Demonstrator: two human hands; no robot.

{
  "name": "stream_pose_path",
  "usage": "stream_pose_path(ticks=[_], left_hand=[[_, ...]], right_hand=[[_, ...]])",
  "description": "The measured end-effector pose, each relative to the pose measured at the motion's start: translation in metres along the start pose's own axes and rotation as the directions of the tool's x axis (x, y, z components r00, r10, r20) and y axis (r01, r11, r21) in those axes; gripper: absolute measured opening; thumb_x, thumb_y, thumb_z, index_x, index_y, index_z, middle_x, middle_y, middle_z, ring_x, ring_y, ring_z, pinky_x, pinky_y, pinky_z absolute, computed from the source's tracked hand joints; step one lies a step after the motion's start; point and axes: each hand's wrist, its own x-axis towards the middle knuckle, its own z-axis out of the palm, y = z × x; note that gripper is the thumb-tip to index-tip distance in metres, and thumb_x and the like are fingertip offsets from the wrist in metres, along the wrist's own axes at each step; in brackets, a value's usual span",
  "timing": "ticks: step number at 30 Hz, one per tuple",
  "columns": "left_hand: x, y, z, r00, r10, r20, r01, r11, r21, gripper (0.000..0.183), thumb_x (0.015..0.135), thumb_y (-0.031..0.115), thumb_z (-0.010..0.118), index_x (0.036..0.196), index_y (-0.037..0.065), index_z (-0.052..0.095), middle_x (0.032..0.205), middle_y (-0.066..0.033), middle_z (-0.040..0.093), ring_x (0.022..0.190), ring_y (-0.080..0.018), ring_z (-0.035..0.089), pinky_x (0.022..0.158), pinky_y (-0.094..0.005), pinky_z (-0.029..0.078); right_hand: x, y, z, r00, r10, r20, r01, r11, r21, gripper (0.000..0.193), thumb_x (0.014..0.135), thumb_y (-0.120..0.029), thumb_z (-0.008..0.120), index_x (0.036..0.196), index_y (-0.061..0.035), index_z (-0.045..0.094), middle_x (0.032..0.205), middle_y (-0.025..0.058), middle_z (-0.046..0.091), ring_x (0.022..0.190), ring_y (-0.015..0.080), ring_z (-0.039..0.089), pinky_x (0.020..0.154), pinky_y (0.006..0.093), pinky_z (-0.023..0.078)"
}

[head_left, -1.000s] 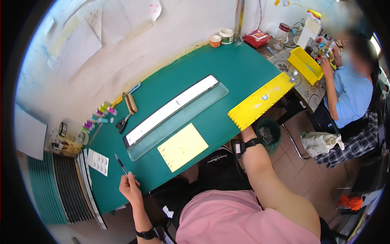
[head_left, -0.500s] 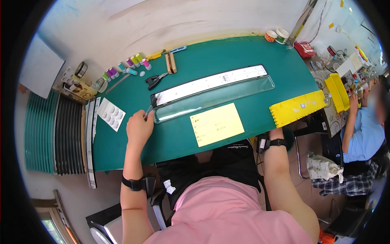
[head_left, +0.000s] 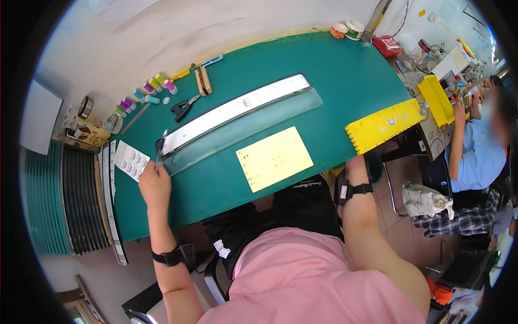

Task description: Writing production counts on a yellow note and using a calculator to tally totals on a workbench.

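My left hand is closed at the left end of a long clear plastic case. A slim silver-and-black piece sticks up at its fingers; I cannot make out its kind. The case lies slanted across the green table, with a long white strip along its far side. Below the case lies a yellow sheet of paper with writing. My right hand is down at the front edge of the table, under a yellow notched board. Its fingers are hidden.
Thread spools, black-handled pliers and a wooden block stand along the back left. A white label sheet lies near my left hand. Tubs stand at the far corner. On the right, a person in blue sits beside a yellow bin.
My left hand and the long case with its white strip have shifted left across the table, closer to the label sheet. My right hand stays at the table's front edge. The view has turned slightly.
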Motion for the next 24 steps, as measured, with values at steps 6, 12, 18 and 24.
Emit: stream_pose_path(ticks=[6, 12, 18, 24], left_hand=[[0.004, -0.045, -0.009, 0.990, 0.009, -0.143, -0.005, 1.000, 0.028, 0.033, 0.105, 0.023, 0.062, 0.084, -0.003, 0.059, 0.076, -0.0261, 0.066, 0.071, -0.0486, 0.064, 0.066, -0.0541, 0.049], [-0.047, 0.065, -0.047, 0.998, 0.014, 0.058, -0.001, 0.974, -0.226, 0.036, 0.112, 0.024, 0.054, 0.087, -0.001, 0.060, 0.071, -0.0196, 0.063, 0.064, -0.0386, 0.063, 0.063, -0.0463, 0.049], [-0.096, 0.147, -0.021, 0.720, 0.686, 0.103, -0.495, 0.612, -0.617, 0.031, 0.102, 0.009, 0.060, 0.130, -0.004, 0.066, 0.127, -0.0276, 0.069, 0.123, -0.0458, 0.064, 0.112, -0.0531, 0.047], [-0.087, 0.124, -0.016, 0.778, 0.625, 0.070, -0.509, 0.691, -0.513, 0.027, 0.104, 0.010, 0.058, 0.124, -0.006, 0.067, 0.124, -0.0272, 0.071, 0.120, -0.0468, 0.067, 0.112, -0.0551, 0.048]], right_hand=[[-0.020, -0.002, 0.009, 0.976, 0.140, -0.169, -0.137, 0.990, 0.028, 0.038, 0.111, -0.018, 0.056, 0.143, 0.0009, 0.051, 0.141, 0.0139, 0.061, 0.127, 0.0279, 0.063, 0.105, 0.0419, 0.054], [-0.121, -0.102, -0.037, 0.800, 0.576, -0.168, -0.600, 0.768, -0.226, 0.029, 0.103, -0.014, 0.065, 0.123, 0.0075, 0.067, 0.106, 0.0129, 0.077, 0.084, 0.0212, 0.076, 0.074, 0.0366, 0.065], [-0.124, -0.217, -0.049, 0.680, 0.718, 0.148, -0.556, 0.638, -0.533, 0.032, 0.102, -0.014, 0.066, 0.121, 0.0122, 0.069, 0.100, 0.0136, 0.078, 0.079, 0.0213, 0.077, 0.067, 0.0349, 0.066], [-0.091, -0.195, 0.046, 0.874, 0.461, 0.156, -0.396, 0.860, -0.322, 0.039, 0.106, -0.016, 0.063, 0.131, 0.0130, 0.062, 0.106, 0.0175, 0.077, 0.080, 0.0231, 0.078, 0.066, 0.0354, 0.067]])
